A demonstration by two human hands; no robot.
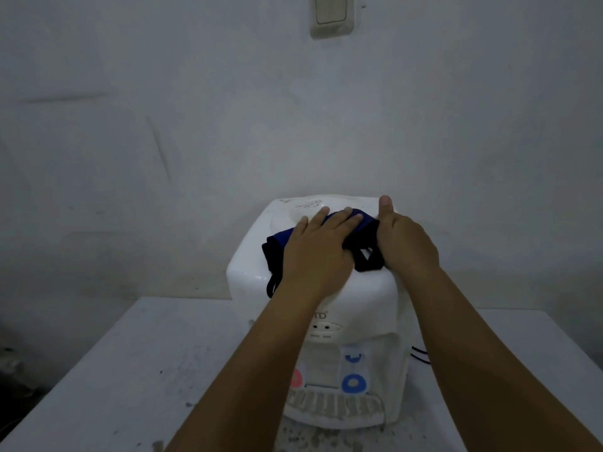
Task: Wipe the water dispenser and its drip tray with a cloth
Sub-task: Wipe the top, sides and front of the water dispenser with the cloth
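A white tabletop water dispenser (251,272) stands on a white table, seen from above and in front. A dark blue and black cloth (277,243) lies on its top. My left hand (316,246) presses flat on the cloth with fingers spread. My right hand (404,239) grips the cloth's right end, thumb pointing up. On the front, low down, are a red tap (296,377), a blue tap (354,383) and the slotted drip tray (336,407). My forearms hide part of the front panel.
The white table (130,370) is scuffed and speckled and extends to the left and right of the dispenser. A grey wall stands close behind, with a light switch (331,14) high up. Black cables (421,355) stick out at the dispenser's right side.
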